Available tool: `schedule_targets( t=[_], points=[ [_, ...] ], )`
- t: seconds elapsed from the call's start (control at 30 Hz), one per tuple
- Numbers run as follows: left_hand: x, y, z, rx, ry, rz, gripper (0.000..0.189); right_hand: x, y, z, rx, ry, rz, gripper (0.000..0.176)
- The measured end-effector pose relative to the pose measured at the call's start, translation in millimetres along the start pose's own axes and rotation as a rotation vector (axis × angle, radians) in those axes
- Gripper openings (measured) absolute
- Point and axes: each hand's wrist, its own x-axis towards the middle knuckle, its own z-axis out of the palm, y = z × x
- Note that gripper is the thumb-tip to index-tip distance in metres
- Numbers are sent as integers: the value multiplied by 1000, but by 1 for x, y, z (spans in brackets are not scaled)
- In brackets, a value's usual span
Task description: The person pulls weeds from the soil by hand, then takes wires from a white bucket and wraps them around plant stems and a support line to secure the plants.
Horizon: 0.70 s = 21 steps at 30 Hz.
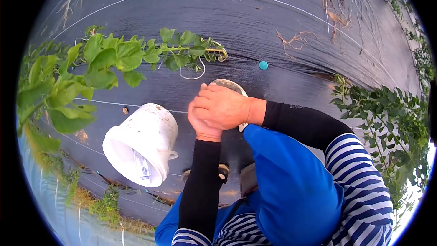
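"What do the hands have hold of?"

"Each other, it seems. The right hand [224,105] folds over the left hand [204,126], fingers closed up. Whether anything sits between the palms, I can't tell."

"What could go wrong?"

"Beside the right wrist is the blue-clad knee [291,168]; a wobble in that crouch could jerk the clasp loose. A little farther out, the white bucket [157,125] could be knocked if the left forearm swings outward, and the pale item [142,166] inside might slide out. Ahead, the leafy stem [182,50] could bend or snap if the hands drive forward without care."

"Where do they lie from the grip?"

"The white bucket is to the left of the clasp, near but apart, its mouth turned away; upright or tipped, I can't say. The tip of the leafy stem is just ahead of the knuckles, not touching, and the rest runs off to the left. Ahead and right is a teal disc [263,65]. Well apart on the right grows another leafy plant [391,114]."
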Motion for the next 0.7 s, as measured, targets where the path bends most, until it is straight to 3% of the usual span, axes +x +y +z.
schedule_targets(
  t=[0.07,0.13,0.2,0.27,0.3,0.33,0.37,0.4,0.47,0.5,0.7],
  points=[
    [0,3,-3,-32,-92,-47,40,1,2,4,-9,-5,-41,24],
    [1,4,-9,122,185,46,29,1,2,2,-12,13,-41,23],
    [5,6,12,221,282,52,26,2,3,-5,-18,31,-33,23],
    [11,11,7,320,379,55,25,4,10,-18,-3,176,98,22],
    [14,22,-14,184,316,-30,22,4,16,-29,-79,91,294,21],
    [17,28,-26,49,253,-114,21,5,25,-35,-137,354,408,16],
    [23,26,-4,254,542,-47,20,1,43,-35,-113,404,590,13],
    [27,27,2,255,543,-47,20,-1,56,-39,-80,430,768,13],
    [33,30,8,784,604,5,24,-6,84,-47,28,221,1045,19],
    [36,29,10,895,585,29,27,-9,96,-46,65,167,1057,20],
    [59,45,-1,913,581,-69,25,-9,121,-39,418,53,1116,26]
  ],
)
